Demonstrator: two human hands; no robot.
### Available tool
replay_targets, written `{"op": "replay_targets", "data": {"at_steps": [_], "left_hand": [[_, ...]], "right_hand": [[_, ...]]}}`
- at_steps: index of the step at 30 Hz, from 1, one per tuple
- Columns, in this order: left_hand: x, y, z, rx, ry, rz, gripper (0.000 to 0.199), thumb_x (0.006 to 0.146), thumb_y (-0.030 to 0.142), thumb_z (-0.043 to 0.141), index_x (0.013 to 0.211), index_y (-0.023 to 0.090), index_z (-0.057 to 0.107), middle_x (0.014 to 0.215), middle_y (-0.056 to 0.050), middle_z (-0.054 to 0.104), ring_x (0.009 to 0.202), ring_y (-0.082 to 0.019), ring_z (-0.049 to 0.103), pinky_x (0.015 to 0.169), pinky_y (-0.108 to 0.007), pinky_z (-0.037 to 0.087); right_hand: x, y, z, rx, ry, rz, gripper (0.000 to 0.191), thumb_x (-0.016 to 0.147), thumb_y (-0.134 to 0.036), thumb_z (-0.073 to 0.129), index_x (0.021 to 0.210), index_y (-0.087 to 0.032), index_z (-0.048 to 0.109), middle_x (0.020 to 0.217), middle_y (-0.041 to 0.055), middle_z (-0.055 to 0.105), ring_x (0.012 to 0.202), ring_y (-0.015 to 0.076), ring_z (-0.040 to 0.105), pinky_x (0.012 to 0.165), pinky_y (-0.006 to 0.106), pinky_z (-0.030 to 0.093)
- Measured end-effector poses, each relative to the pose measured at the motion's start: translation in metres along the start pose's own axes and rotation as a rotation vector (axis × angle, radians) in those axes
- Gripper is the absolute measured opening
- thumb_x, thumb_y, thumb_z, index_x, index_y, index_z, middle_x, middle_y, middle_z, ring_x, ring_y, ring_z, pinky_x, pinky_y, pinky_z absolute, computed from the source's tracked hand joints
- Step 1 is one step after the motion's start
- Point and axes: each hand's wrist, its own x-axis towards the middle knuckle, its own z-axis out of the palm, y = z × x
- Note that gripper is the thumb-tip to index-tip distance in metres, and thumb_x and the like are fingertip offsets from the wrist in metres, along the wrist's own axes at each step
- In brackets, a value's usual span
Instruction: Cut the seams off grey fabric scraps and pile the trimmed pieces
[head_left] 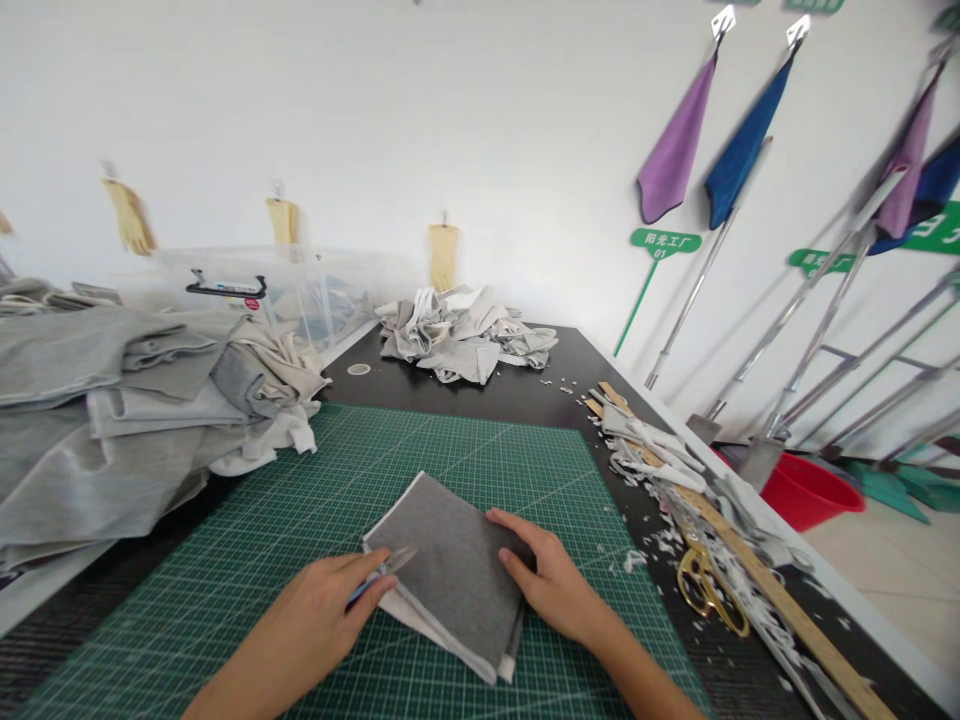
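A folded piece of grey fabric [457, 565] with whitish edges lies on the green cutting mat [525, 460]. My left hand [337, 600] is closed on small blue-handled snips [397, 560], whose metal blades lie over the fabric's left part. My right hand [544, 570] rests on the fabric's right side, thumb and fingers apart, with the fingertips on its top face. Whether its lower fingers pinch the edge is hidden.
Grey fabric [127, 400] is heaped at the left, beside a clear plastic box [300, 300]. More cloth [465, 335] lies at the back. Gold-handled scissors [709, 590], a wooden ruler [780, 600] and scraps line the right edge. A red basin [814, 490] stands beyond.
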Motion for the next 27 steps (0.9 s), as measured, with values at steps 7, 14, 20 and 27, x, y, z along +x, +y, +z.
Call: {"op": "replay_targets", "data": {"at_steps": [7, 14, 20, 27], "left_hand": [[0.004, -0.007, 0.004, 0.014, 0.007, -0.021, 0.033, 0.095, 0.044, 0.049, 0.113, 0.023, 0.068, 0.104, -0.003, 0.074, 0.091, -0.022, 0.071, 0.084, -0.032, 0.057], [-0.001, 0.003, 0.000, -0.010, -0.014, 0.092, 0.030, 0.097, 0.040, 0.048, 0.116, 0.027, 0.066, 0.108, -0.002, 0.073, 0.096, -0.021, 0.070, 0.083, -0.030, 0.057], [-0.003, 0.018, -0.002, 0.012, -0.086, 0.120, 0.032, 0.096, 0.041, 0.051, 0.125, 0.030, 0.060, 0.112, 0.000, 0.071, 0.099, -0.021, 0.069, 0.084, -0.032, 0.057], [-0.003, 0.038, -0.002, 0.003, -0.041, 0.230, 0.031, 0.097, 0.038, 0.050, 0.124, 0.028, 0.061, 0.105, -0.001, 0.072, 0.087, -0.019, 0.071, 0.076, -0.028, 0.058]], "right_hand": [[0.000, -0.001, 0.000, 0.002, -0.002, 0.006, 0.044, 0.092, -0.029, 0.050, 0.136, -0.028, 0.051, 0.141, 0.0029, 0.054, 0.132, 0.0230, 0.047, 0.114, 0.046, 0.033], [-0.001, -0.002, -0.001, -0.004, -0.001, 0.011, 0.045, 0.092, -0.029, 0.050, 0.137, -0.027, 0.051, 0.141, 0.0030, 0.054, 0.131, 0.0233, 0.047, 0.114, 0.046, 0.033], [0.001, -0.002, -0.001, -0.004, 0.000, -0.003, 0.044, 0.092, -0.028, 0.050, 0.136, -0.026, 0.051, 0.140, 0.0033, 0.054, 0.131, 0.0224, 0.048, 0.113, 0.045, 0.033], [0.000, -0.002, 0.000, 0.004, 0.005, -0.010, 0.045, 0.091, -0.027, 0.051, 0.136, -0.026, 0.051, 0.140, 0.0038, 0.055, 0.130, 0.0230, 0.049, 0.113, 0.046, 0.034]]}}
